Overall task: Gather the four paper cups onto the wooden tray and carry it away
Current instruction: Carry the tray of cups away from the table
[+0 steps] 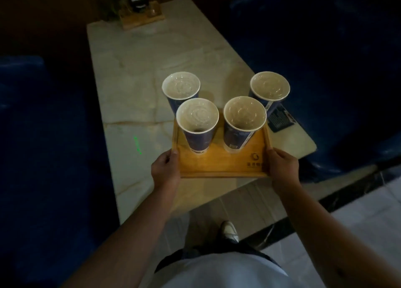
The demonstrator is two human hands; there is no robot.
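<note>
Left hand (166, 168), right hand (282, 165) grip wooden tray (221, 162) sides.

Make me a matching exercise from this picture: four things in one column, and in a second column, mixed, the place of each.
Things:
1. left hand
2. right hand
3. wooden tray
4. dark card

Places:
a. flat on the table, near its right edge
b. gripping the tray's left side
c. between the two hands, carrying the paper cups
d. gripping the tray's right side

Pairs: 1-b, 2-d, 3-c, 4-a
</note>
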